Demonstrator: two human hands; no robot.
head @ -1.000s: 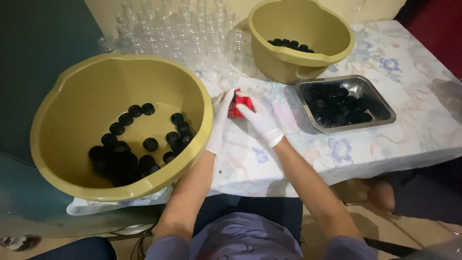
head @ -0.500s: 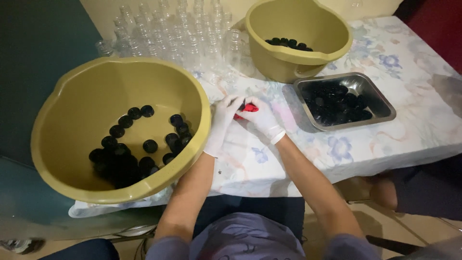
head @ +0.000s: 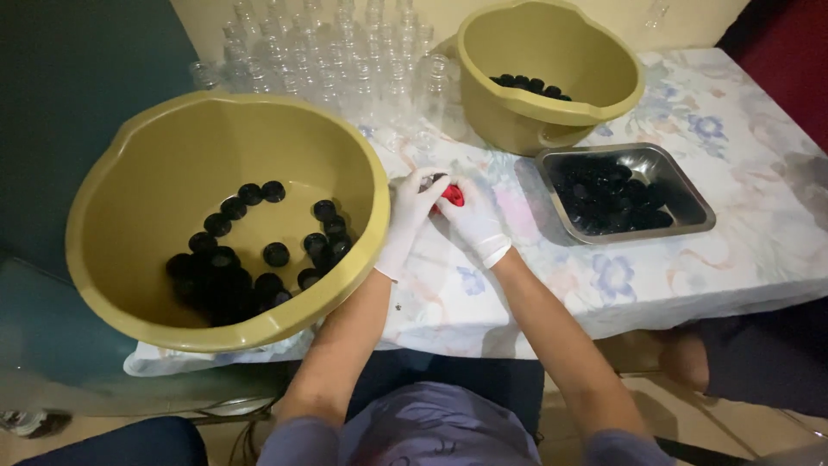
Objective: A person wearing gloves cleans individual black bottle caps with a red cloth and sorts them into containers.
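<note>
Both hands wear white gloves and meet over the floral tablecloth (head: 621, 285). My left hand (head: 410, 211) and my right hand (head: 473, 220) together pinch a small red piece (head: 452, 196) with a dark part at its top. What exactly the red piece is I cannot tell. Just left of my hands stands a large yellow-green basin (head: 129, 293) holding several black caps (head: 259, 250). To the right lies a steel tray (head: 690, 194) filled with black caps (head: 608, 194).
A second yellow-green basin (head: 517, 121) with a few black caps stands at the back right. Many clear empty bottles (head: 345, 52) crowd the back of the table. A dark wall is on the left. Another person's leg (head: 690, 358) shows under the table's right edge.
My hands have closed more tightly around the red piece, so less of it shows. They stay at the same spot on the table.
</note>
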